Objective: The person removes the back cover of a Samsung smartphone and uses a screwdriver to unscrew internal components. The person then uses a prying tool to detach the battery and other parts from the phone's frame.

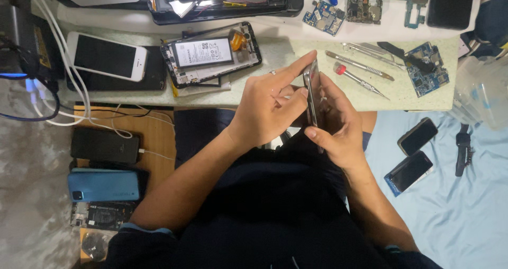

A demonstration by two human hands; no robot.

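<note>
Both hands worked at lap height, just in front of the bench edge. My left hand (267, 107) was closed around the phone (312, 97), which stood on its long edge between the two hands, thin side toward me. Left index finger lay extended along the upper edge toward the top corner; a ring showed on one finger of that hand. My right hand (338, 126) gripped the same phone from the other side, thumb pressed against the near lower edge, fingers curled behind the body. Which face of the phone pointed left I could not tell.

On the pale green mat (381, 97) just beyond my hands lay a red-capped screwdriver (360, 80), metal pry tools (360, 65) and a blue circuit board (428, 70). Further left on the bench sat an opened phone with its battery exposed (209, 55), and a white phone (106, 56) resting on a dark one.

To my right, on light blue cloth (450, 205), lay two dark phones (413, 152). To my left, low down, lay a blue phone (103, 186) and a black phone on a white cable (105, 145).
</note>
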